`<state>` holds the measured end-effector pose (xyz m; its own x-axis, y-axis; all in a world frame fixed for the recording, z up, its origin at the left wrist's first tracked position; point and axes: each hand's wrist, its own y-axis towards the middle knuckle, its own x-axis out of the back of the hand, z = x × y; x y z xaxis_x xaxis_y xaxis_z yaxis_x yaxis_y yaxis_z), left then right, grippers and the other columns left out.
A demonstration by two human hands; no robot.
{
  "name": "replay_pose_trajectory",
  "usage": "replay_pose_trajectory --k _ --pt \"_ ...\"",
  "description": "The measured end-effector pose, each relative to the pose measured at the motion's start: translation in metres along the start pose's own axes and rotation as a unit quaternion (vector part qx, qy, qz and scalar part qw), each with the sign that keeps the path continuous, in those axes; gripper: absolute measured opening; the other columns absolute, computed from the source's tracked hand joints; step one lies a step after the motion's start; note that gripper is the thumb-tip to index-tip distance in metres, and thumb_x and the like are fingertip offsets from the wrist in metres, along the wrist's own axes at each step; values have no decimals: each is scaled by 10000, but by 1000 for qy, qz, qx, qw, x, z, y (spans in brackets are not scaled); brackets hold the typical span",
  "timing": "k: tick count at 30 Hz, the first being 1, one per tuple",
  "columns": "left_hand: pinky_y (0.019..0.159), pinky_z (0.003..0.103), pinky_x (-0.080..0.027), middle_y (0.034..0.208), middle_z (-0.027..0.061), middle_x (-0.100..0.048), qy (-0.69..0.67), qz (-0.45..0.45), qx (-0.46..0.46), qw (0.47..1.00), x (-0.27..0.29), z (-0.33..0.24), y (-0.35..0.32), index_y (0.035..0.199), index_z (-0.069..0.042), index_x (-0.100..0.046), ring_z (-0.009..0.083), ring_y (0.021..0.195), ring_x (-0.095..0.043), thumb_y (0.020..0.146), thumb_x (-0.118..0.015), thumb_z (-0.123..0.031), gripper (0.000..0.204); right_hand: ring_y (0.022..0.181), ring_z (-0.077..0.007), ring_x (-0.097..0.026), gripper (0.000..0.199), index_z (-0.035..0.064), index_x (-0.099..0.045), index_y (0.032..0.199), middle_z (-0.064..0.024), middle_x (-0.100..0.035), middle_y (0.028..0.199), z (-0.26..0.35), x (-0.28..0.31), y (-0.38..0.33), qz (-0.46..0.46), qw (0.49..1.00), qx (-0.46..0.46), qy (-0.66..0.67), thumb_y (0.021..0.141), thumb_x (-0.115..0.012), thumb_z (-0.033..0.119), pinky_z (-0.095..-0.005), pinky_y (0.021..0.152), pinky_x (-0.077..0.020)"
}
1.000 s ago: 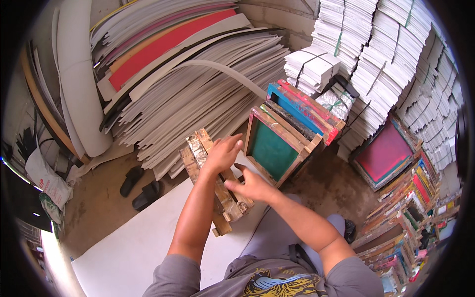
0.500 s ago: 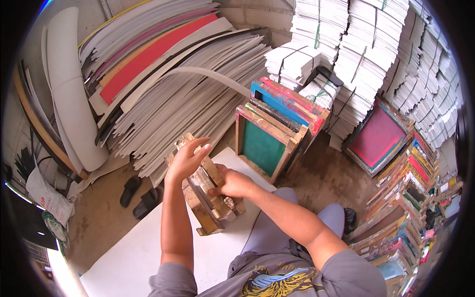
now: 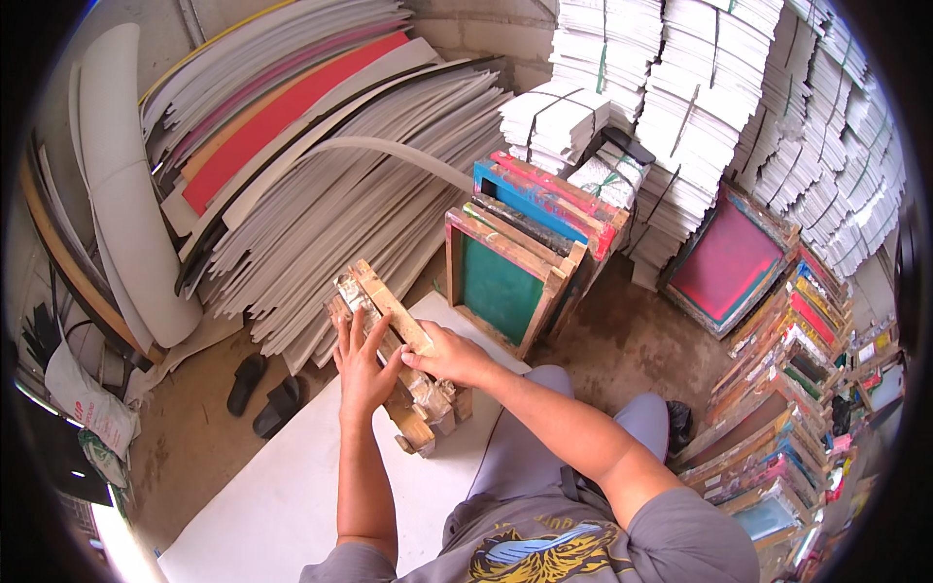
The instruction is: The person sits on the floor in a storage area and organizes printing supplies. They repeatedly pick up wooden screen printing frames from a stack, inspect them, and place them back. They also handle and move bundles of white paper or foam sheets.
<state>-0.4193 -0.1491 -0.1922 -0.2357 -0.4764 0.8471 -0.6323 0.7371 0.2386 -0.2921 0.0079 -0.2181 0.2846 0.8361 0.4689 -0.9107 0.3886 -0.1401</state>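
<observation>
Far left: curved white foam sheets point(image 3: 121, 194) lean on the wall, a pair of dark sandals point(image 3: 264, 394) on the dirt floor below them. Next over, slanted stack of grey, white and red boards point(image 3: 321, 165). Vs half a second ago: left hand point(image 3: 362, 361) has dropped from the top end of the bundle to its mid-face, fingers now spread flat instead of reaching up; the bundle sits slightly lower over the sheet. Left hand open, palm pressed on the bundle, not wrapped round anything. The stack of paint-stained wooden frames point(image 3: 398, 355) stands on edge on the white flat board point(image 3: 292, 486), between both hands, in front of the knees. Long axis runs diagonal: upper-left end points toward the board stack, lower-right end toward the person's lap. Right hand point(image 3: 452, 355) closed over the top rail, thumb and fingers pinching it. Right of that: green-mesh wooden screen frame point(image 3: 501, 282) leaning upright, blue and red frames point(image 3: 549, 199) behind it, white bundled paper stacks point(image 3: 700, 107), red-mesh frame point(image 3: 729, 257), rows of coloured frames point(image 3: 807, 360) far right.
</observation>
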Motion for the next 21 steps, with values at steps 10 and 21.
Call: replay_pose_trajectory --k 10,21 --pt "1265 644 -68 1680 85 -373 107 25 -11 994 6 -22 -2 1456 -292 -626 378 1609 -168 976 -650 -477 515 1109 -377 -711 852 16 -540 1442 -252 -715 1232 -14 37 -4 -46 998 40 -24 825 -817 534 -450 959 -544" --pt "1270 625 -125 1613 139 -456 60 191 -409 890 29 23 25 1555 -203 -518 373 1576 -278 570 -522 -1049 1299 1056 -398 -732 710 -48 -669 1190 -267 -740 1117 -6 77 12 42 993 -3 -114 713 -881 433 -450 901 -578"
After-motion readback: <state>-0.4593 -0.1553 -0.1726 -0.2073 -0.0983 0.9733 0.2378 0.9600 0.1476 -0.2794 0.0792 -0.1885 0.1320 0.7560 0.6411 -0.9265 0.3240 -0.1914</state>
